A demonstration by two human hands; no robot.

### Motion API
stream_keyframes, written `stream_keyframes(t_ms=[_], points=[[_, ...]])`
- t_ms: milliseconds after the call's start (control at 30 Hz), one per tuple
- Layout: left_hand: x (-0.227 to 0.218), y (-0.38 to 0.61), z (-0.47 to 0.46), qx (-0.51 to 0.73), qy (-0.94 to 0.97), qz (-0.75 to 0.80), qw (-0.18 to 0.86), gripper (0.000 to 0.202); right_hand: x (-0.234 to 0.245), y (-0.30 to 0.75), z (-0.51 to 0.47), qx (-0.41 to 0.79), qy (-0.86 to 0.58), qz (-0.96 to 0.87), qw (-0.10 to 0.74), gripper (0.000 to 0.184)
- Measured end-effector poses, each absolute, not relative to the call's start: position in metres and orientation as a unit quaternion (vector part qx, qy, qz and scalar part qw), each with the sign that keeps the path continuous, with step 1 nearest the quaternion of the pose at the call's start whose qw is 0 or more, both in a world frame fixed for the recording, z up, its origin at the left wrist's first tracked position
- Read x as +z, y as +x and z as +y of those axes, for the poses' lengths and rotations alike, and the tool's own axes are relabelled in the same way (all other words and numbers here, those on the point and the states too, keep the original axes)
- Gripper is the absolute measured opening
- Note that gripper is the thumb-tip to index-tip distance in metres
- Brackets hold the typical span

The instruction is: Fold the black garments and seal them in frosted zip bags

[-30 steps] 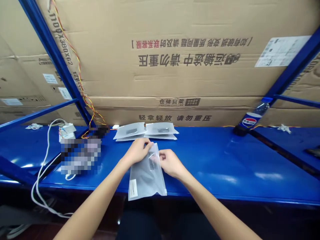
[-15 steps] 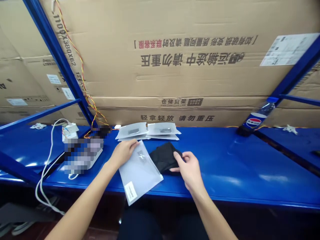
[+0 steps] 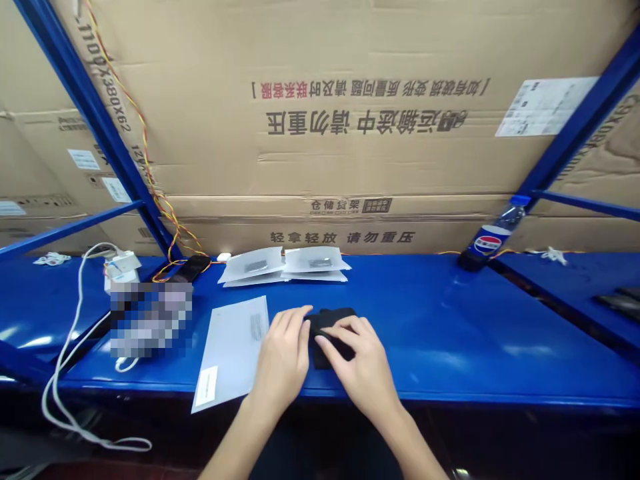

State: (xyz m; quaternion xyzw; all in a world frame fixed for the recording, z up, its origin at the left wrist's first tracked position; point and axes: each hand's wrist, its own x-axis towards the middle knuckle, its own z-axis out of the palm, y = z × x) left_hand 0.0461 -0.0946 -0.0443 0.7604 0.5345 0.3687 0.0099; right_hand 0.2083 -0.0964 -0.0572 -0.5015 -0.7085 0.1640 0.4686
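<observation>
A folded black cloth item lies near the front edge of the blue shelf; its exact kind cannot be made out. At its left side, my left hand grips the edge with its fingers together. My right hand pinches the front fold between thumb and fingers, covering part of the cloth. To the left of my left hand rests a frosted zip bag with a white label, its lower corner past the shelf's edge.
Behind my hands are several frosted zip bags with dark contents. A Pepsi bottle leans at the back right against a blue upright. White cables, a white adapter and a blurred-out object occupy the left side. Cardboard backs the shelf.
My left hand has let go of the frosted bag, which now lies farther left, and has moved right to the black cloth. My right hand still holds the cloth, now folded smaller.
</observation>
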Motion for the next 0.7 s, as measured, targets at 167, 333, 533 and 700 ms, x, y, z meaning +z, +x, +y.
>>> stream_keyframes(t_ms=[167, 333, 533, 700], points=[[-0.067, 0.069, -0.107, 0.346, 0.793, 0.501, -0.014, 0.041, -0.068, 0.279, -0.086, 0.251, -0.622, -0.431, 0.604, 0.054], [-0.072, 0.059, -0.104, 0.259, 0.836, 0.483, -0.007, 0.048, -0.081, 0.340, -0.083, 0.032, -0.677, -0.558, 0.479, 0.053], [-0.073, 0.034, -0.103, 0.246, 0.840, 0.483, -0.037, 0.060, -0.075, 0.277, -0.085, 0.074, -0.521, -0.726, 0.442, 0.046], [-0.077, -0.004, -0.101, 0.240, 0.811, 0.533, -0.034, 0.061, -0.074, 0.302, -0.076, 0.128, -0.627, -0.563, 0.523, 0.045]])
